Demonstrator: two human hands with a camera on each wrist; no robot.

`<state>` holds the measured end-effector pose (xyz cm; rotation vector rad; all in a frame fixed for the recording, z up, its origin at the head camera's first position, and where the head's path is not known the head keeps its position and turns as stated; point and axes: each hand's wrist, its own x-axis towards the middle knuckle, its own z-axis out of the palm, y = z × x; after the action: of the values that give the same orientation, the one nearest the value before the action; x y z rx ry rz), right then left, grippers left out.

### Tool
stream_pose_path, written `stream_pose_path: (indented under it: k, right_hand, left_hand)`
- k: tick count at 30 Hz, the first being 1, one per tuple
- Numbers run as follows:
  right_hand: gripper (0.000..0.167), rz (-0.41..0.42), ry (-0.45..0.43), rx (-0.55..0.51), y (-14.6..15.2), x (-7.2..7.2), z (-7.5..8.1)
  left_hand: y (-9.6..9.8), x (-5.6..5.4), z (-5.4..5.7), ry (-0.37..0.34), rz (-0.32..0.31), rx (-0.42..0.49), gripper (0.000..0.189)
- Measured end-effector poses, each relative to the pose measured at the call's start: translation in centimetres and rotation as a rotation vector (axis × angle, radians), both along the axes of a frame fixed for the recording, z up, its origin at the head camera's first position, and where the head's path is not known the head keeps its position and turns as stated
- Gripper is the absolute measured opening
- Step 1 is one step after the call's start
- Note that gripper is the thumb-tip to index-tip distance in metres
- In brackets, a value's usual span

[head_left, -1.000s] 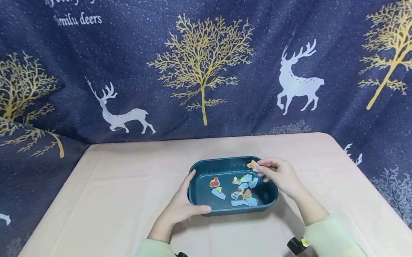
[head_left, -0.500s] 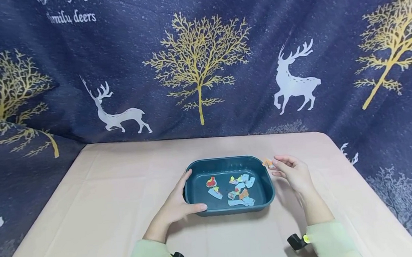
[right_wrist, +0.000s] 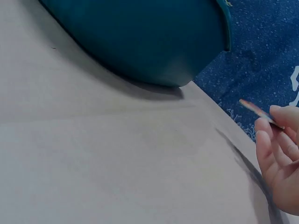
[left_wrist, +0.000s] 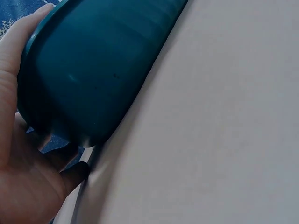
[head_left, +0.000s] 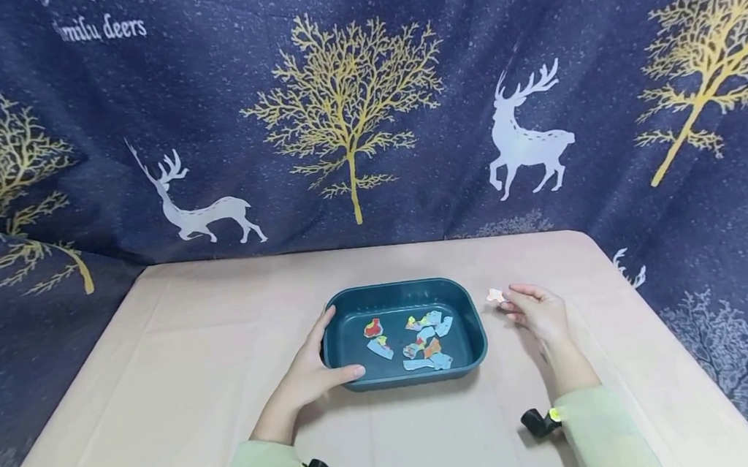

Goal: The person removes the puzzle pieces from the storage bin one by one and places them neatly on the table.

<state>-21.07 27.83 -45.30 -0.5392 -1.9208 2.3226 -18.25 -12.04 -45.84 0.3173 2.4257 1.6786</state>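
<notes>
My left hand [head_left: 312,367] grips the left end of a dark teal plastic basin [head_left: 412,381], thumb along the front rim and fingers on the outer wall. In the left wrist view the basin [left_wrist: 93,70] fills the upper left beside that hand. Inside lie several flat, irregular puzzle pieces in light blue, red, yellow and orange; a red piece [head_left: 373,328] and a blue one [head_left: 380,348] lie apart on the left. Right of the basin, my right hand [head_left: 542,315] pinches a small puzzle piece [head_left: 495,295] above the table. The right wrist view shows this thin piece [right_wrist: 253,108] nearly edge-on.
The basin stands on a table with a pale beige cloth [head_left: 213,371]. Behind it hangs a dark blue curtain [head_left: 411,208] printed with golden trees and white deer. A small black camera [head_left: 539,423] is strapped at each wrist.
My right hand has carried the pinched piece from over the basin's right rim out to its right, its face turning from orange to whitish. The left hand keeps its grip.
</notes>
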Motion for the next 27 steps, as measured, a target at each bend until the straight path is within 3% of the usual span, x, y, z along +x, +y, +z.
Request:
stream_pose_path:
  k: [5,13,20,27]
  right_hand:
    - [0.016,0.022,-0.016,0.038,0.32,-0.03,-0.36]
    - [0.048,0.027,-0.048,0.133,0.72,-0.19,-0.76]
    - [0.05,0.007,-0.036,0.105,0.6,-0.12,-0.88]
    - [0.047,-0.056,-0.096,0.33,0.95,0.23,-0.32]
  left_hand:
    - [0.04,0.22,0.08,-0.014,0.009,0.015,0.103]
    - [0.04,0.14,0.04,0.0,-0.007,0.034,0.104]
    - [0.01,0.14,-0.05,-0.011,0.0,0.04,0.103]
    - [0.04,0.09,-0.2,-0.003,-0.006,0.047,0.102]
